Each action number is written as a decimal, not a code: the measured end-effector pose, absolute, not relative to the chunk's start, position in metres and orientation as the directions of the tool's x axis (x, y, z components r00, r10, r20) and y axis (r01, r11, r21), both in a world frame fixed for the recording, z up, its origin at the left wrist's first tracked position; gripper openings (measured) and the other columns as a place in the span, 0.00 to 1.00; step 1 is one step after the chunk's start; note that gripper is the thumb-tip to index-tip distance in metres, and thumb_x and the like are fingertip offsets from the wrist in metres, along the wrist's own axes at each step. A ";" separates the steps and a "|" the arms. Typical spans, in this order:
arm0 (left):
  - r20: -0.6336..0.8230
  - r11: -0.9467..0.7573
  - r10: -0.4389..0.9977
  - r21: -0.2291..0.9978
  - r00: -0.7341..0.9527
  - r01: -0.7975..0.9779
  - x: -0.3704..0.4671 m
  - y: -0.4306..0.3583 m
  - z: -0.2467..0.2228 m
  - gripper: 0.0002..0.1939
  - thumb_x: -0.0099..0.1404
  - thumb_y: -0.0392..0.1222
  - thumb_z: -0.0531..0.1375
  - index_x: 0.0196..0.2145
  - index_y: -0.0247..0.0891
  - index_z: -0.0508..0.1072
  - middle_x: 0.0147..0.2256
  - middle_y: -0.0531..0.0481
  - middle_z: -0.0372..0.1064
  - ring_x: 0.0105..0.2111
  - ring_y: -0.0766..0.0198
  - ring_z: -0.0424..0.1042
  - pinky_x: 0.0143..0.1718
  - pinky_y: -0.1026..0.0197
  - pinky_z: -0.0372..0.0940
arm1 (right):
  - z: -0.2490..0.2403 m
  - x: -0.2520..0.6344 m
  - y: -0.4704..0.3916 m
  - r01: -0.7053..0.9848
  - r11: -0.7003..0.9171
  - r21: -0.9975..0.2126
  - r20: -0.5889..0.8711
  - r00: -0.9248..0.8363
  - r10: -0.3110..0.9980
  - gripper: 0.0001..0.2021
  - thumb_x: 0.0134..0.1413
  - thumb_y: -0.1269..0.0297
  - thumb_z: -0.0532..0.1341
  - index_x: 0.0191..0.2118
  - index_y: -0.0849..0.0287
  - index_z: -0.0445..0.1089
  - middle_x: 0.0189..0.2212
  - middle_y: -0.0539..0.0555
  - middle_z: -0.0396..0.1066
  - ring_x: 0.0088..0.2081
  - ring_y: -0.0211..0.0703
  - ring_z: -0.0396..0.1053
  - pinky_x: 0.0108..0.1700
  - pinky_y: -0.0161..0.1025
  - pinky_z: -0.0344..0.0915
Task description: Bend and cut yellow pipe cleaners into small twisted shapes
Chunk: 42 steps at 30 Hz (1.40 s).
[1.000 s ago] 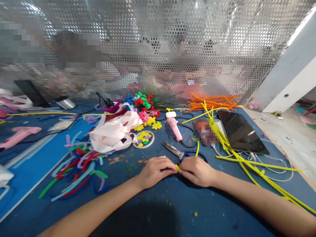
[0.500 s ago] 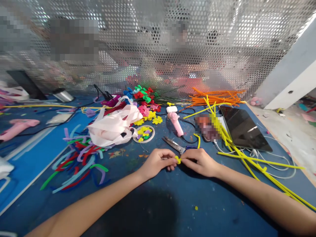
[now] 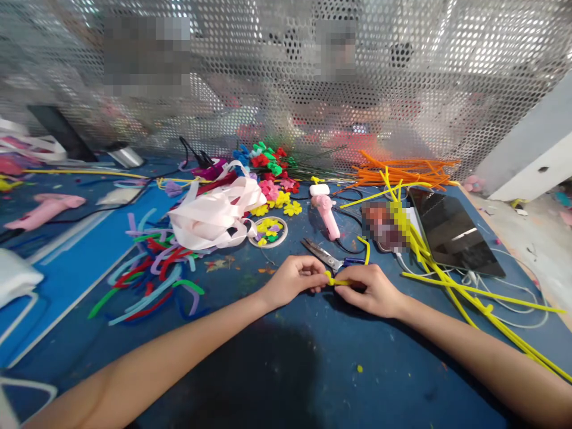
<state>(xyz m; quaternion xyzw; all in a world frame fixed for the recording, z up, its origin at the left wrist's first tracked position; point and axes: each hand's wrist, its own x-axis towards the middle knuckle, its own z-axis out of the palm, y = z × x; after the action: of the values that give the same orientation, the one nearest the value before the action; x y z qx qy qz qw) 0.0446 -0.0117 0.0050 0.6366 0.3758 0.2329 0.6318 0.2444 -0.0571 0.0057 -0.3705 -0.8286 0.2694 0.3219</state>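
Both hands meet over the blue table (image 3: 277, 369) in the head view. My left hand (image 3: 300, 279) pinches one side of a small yellow pipe-cleaner piece (image 3: 330, 278). On its other side, my right hand (image 3: 367, 289) is closed with thumb and fingers on the same piece. Open-bladed scissors (image 3: 326, 256) with blue handles lie just beyond the hands. A bent yellow pipe cleaner (image 3: 366, 250) rests by the scissor handles. Farther off are finished yellow flowers (image 3: 292, 208) and a round ring dish (image 3: 286, 231) with small coloured pieces.
A pink glue gun (image 3: 328, 217), a phone (image 3: 384, 226) and a tablet (image 3: 456, 232) lie beyond my right hand, near long yellow pipe cleaners (image 3: 482, 291). Pink ribbon (image 3: 214, 214) and coloured pipe cleaners (image 3: 156, 274) lie to the left. Orange stems (image 3: 402, 173) are at the back.
The view has shifted, so the table's things appear slightly right and higher. My fingers have drawn slightly apart, and more of the yellow piece shows between them.
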 end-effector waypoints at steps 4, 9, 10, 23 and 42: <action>0.032 -0.192 0.863 0.944 0.504 0.269 0.045 -0.019 0.003 0.13 0.55 0.48 0.63 0.29 0.35 0.66 0.25 0.54 0.64 0.25 0.69 0.63 0.27 0.66 0.60 | 0.000 0.241 -0.059 0.470 0.676 -0.567 0.434 -0.528 0.730 0.08 0.59 0.67 0.54 0.34 0.62 0.69 0.26 0.53 0.70 0.28 0.37 0.65 0.32 0.32 0.60; 0.406 -0.569 0.822 0.554 0.399 0.608 0.044 -0.025 0.001 0.13 0.60 0.50 0.59 0.29 0.37 0.63 0.31 0.50 0.61 0.32 0.63 0.63 0.33 0.62 0.60 | -0.006 0.238 -0.062 0.638 0.638 -0.431 0.520 -0.401 0.754 0.08 0.59 0.69 0.53 0.34 0.61 0.69 0.23 0.53 0.66 0.26 0.37 0.63 0.31 0.33 0.58; 0.436 -0.606 0.791 0.466 0.429 0.644 0.044 -0.026 0.001 0.13 0.61 0.50 0.57 0.30 0.37 0.64 0.32 0.49 0.61 0.34 0.61 0.63 0.34 0.61 0.60 | -0.007 0.238 -0.062 0.657 0.636 -0.405 0.533 -0.395 0.748 0.08 0.59 0.69 0.53 0.33 0.61 0.69 0.23 0.52 0.66 0.26 0.37 0.62 0.31 0.33 0.58; 0.190 -0.819 0.574 0.138 0.796 0.558 0.044 -0.025 0.001 0.17 0.69 0.51 0.44 0.33 0.36 0.63 0.26 0.49 0.70 0.28 0.60 0.71 0.26 0.63 0.58 | -0.001 0.239 -0.060 0.570 0.730 -0.377 0.389 -0.617 0.684 0.11 0.62 0.68 0.48 0.39 0.61 0.66 0.30 0.57 0.68 0.33 0.43 0.64 0.34 0.38 0.61; 0.187 -0.787 0.614 0.209 0.767 0.580 0.042 -0.021 -0.001 0.16 0.70 0.45 0.44 0.32 0.37 0.66 0.26 0.50 0.70 0.29 0.62 0.71 0.28 0.64 0.58 | -0.002 0.238 -0.056 0.502 0.371 -0.782 0.274 -0.258 0.926 0.06 0.54 0.63 0.61 0.37 0.57 0.71 0.31 0.52 0.75 0.32 0.41 0.73 0.36 0.36 0.68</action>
<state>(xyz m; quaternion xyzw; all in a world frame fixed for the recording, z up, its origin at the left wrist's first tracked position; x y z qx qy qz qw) 0.0418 -0.0213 -0.0006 0.9373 0.3185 0.1231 0.0695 0.2378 -0.0558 -0.0024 -0.4826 -0.7399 0.2859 0.3715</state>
